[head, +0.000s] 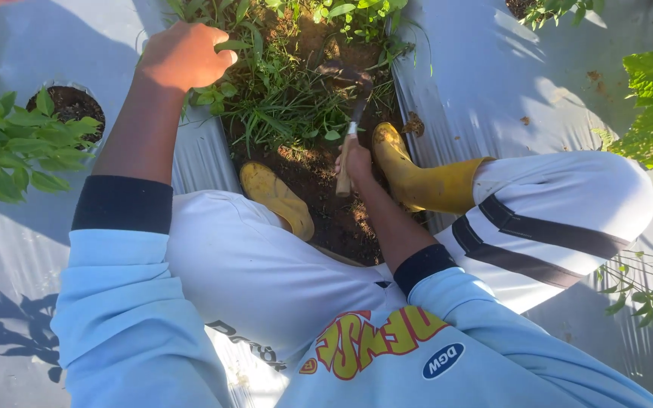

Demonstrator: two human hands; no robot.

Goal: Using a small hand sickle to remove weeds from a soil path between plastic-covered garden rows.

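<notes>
Both hands are busy in the furrow between two sheets of grey mulch film: the right hand is wrapped around the wooden handle of a small hoe, and the left hand is clenched on a tuft of weeds at about 11 o'clock in the head view. From the right hand the hoe runs toward 12 o'clock, its dark blade sunk among the grass blades and bare soil near the middle top. Judging by this, the weeding of the furrow is mid-way: soil close to the yellow boots looks cleared, while the patch above is green and thick. The next stroke would seem to call for a short pull of the blade toward the body, under the roots, while the left hand keeps the tuft taut; care is needed not to nick the film on either side. The left arm is stretched long and nearly straight, sleeve pushed up the forearm; the right arm is bent, elbow close in, wrist angled down. A leafy plant stands in a film hole at 9 o'clock.
</notes>
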